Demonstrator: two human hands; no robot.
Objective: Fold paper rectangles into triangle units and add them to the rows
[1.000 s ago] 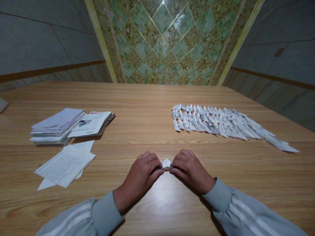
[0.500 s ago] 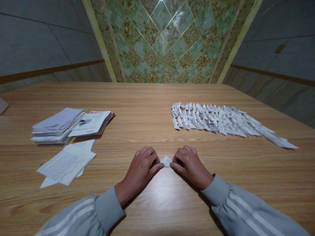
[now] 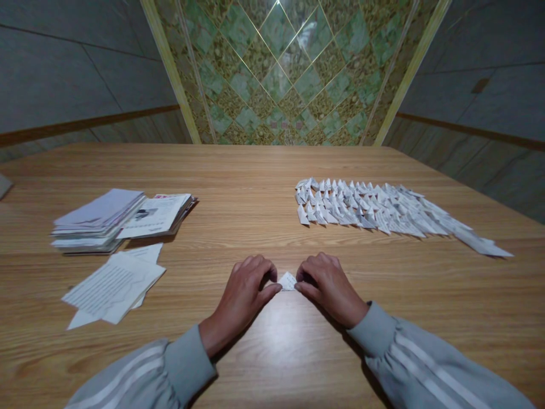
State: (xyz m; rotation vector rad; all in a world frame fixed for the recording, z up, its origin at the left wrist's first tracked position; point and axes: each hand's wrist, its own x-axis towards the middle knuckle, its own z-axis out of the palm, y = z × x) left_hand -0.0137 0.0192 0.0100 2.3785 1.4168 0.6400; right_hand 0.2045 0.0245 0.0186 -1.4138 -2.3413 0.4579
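Note:
A small folded piece of paper (image 3: 288, 281), triangular with faint print, lies on the table between my two hands. My left hand (image 3: 247, 289) has its curled fingers and thumb at the paper's left corner, the thumb tip resting along its lower edge. At the opposite corner, my right hand (image 3: 327, 287) pinches the paper between thumb and fingers. The fingertips partly cover both corners.
Rows of folded paper pieces (image 3: 357, 204) stand at the right on the wooden table (image 3: 238, 170). A stack of papers (image 3: 97, 210), a printed pile (image 3: 155, 216) and loose lined sheets (image 3: 113, 287) lie at the left. A tiled wall rises behind.
Both hands stay at the folded paper's corners. The left fingers have lifted slightly from the thumb; otherwise only the camera's view shifts a little.

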